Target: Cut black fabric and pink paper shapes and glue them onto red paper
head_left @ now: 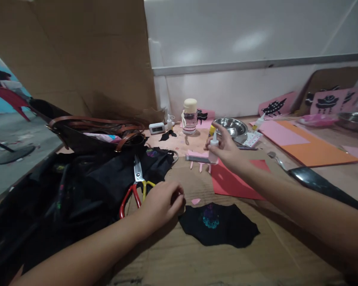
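Observation:
My right hand (225, 149) is closed around a small glue bottle (214, 147) with a white pointed nozzle, held upright with the forefinger stretched out. Below it lie a pink paper cutout (200, 166), a grey bar-like thing (197, 159) and a red sheet (237, 184). My left hand (168, 198) is curled beside the left end of a black cloth cutout (223, 228) with a wavy edge and a blue-purple print. Whether its fingers hold anything is hidden. Scissors (138, 172) with red and yellow handles lie just left of that hand. A pink scrap (196, 201) is near the cloth.
Black fabric (86, 190) and a brown-strapped bag (95, 123) fill the left side. At the back stand a bottle (190, 117), a small white digital device (157, 128) and a metal bowl (231, 128). Orange and pink sheets (319, 149) and a black-handled tool (313, 178) lie right.

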`<state>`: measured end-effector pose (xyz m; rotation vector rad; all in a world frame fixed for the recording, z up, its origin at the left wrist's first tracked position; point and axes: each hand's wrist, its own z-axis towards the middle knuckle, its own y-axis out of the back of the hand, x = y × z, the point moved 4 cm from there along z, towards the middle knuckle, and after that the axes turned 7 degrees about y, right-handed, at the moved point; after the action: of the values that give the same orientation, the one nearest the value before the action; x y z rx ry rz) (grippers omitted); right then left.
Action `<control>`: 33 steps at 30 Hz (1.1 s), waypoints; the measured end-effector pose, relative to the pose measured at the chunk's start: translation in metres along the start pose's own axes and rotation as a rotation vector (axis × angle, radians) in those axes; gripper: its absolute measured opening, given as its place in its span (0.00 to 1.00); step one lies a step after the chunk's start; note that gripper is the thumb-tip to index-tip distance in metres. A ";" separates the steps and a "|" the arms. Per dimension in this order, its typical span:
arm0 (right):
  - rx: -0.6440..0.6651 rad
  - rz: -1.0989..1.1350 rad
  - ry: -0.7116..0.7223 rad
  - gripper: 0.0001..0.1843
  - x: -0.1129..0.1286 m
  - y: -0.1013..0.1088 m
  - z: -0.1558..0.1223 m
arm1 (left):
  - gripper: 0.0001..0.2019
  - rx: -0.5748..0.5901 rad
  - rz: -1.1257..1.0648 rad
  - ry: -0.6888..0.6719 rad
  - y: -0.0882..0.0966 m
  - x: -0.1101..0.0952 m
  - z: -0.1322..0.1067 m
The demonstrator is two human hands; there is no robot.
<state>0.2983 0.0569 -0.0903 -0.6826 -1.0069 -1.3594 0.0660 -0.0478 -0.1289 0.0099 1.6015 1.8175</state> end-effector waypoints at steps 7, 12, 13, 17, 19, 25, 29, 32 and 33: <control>-0.111 -0.130 0.103 0.49 -0.033 -0.034 0.066 | 0.09 0.110 0.016 -0.119 -0.007 -0.013 -0.007; -0.160 -0.224 0.075 0.34 -0.073 -0.049 0.087 | 0.11 0.136 0.048 -0.180 -0.013 -0.018 -0.009; -0.162 -0.236 0.061 0.29 -0.079 -0.049 0.087 | 0.11 0.136 0.051 -0.182 -0.014 -0.017 -0.008; -0.128 -0.244 0.010 0.24 -0.087 -0.050 0.082 | 0.06 0.134 0.045 -0.192 -0.016 -0.015 -0.007; -0.095 -0.235 -0.019 0.36 -0.083 -0.049 0.080 | 0.05 0.132 0.034 -0.209 -0.017 -0.015 -0.008; -0.080 -0.241 -0.061 0.42 -0.038 -0.024 0.024 | 0.03 0.093 -0.047 -0.253 -0.018 -0.018 -0.013; 0.135 -0.220 -0.087 0.23 0.012 -0.018 -0.055 | 0.05 0.072 -0.094 -0.238 -0.016 -0.019 -0.016; 0.518 -0.253 -0.116 0.19 0.036 -0.031 -0.098 | 0.05 0.099 -0.124 -0.236 -0.018 -0.022 -0.018; 0.644 -0.299 -0.096 0.22 0.040 -0.035 -0.107 | 0.05 0.114 -0.135 -0.237 -0.018 -0.024 -0.020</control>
<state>0.2807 -0.0601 -0.1075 -0.1135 -1.5714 -1.1546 0.0843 -0.0774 -0.1388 0.1604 1.4979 1.5583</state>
